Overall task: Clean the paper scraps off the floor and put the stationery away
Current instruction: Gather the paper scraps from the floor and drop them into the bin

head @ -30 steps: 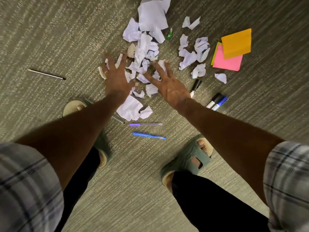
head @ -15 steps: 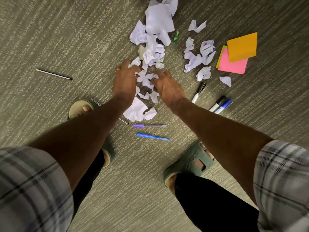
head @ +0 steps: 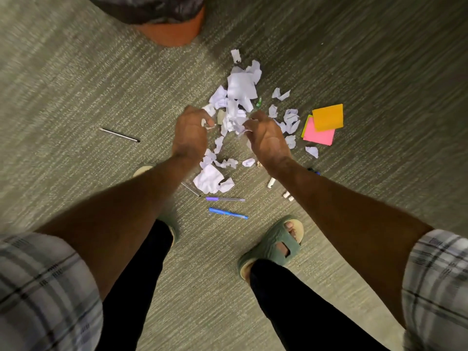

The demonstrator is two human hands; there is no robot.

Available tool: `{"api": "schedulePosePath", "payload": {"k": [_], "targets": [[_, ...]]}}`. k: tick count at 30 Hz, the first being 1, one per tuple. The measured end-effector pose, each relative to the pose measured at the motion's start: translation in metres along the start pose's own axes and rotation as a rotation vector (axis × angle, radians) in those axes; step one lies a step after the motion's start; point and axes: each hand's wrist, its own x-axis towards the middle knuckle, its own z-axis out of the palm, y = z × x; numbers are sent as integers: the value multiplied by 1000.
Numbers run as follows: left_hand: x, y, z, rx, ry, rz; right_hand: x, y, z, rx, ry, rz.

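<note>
Head view: left hand (head: 189, 134) and right hand (head: 266, 138) curled, gripping crumpled white paper scraps (head: 234, 117); blue plastic pen (head: 228, 213) lying left-right, near.

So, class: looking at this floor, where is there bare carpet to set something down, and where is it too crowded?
Bare carpet lies left of the black pen, out to the frame's edge, and right of the sticky notes. Another free patch sits between the orange bin and the paper scraps. It is crowded around both hands and down to the blue pen.

Short plaid sleeves (head: 48, 287) in grey and white, black trousers (head: 298, 307), green open-toed slide sandals (head: 272, 247)
</note>
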Motion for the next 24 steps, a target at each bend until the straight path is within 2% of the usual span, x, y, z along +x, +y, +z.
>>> {"api": "schedulePosePath", "payload": {"k": [5, 9, 13, 17, 19, 21, 24], "targets": [[-4, 46, -61, -76, 37, 9, -11, -48, -62, 92, 155, 16], [-2, 79, -111, -162, 56, 8, -19, -89, -106, -40, 149, 3], [9, 102, -169, -270, 100, 40, -7, -137, -155, 74, 235, 17], [32, 113, -223, -277, 119, 31, 14, -180, -189, 124, 223, 72], [47, 117, -247, -354, 127, -14, 27, -204, -205, 296, 266, 100], [65, 120, -268, -464, 107, -135, 42, -225, -218, 444, 251, 172], [94, 121, -293, -640, 42, -331, 66, -248, -230, 526, 200, 266]]}}
